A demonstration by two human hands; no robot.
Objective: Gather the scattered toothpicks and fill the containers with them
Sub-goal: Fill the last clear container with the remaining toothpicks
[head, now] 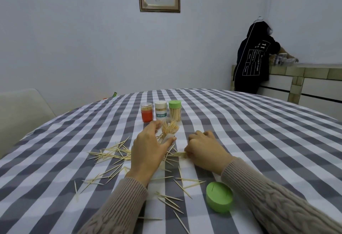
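Loose wooden toothpicks (111, 155) lie scattered over the checked tablecloth, mostly left of and below my hands. My left hand (148, 150) grips a clear open container (169, 132), tilted and partly filled with toothpicks. My right hand (201, 149) rests on the cloth just right of it, pinching a small bundle of toothpicks (180, 154) at the fingertips. Three closed containers stand behind: an orange one (147, 112), a white labelled one (160, 110) and a green-lidded one (174, 110), all holding toothpicks.
A loose green lid (219, 196) lies near my right forearm. The round table (259, 122) has a grey-and-white checked cloth. A pale chair (22, 108) stands at the left. A person in dark clothes (253, 58) stands at a counter at the back right.
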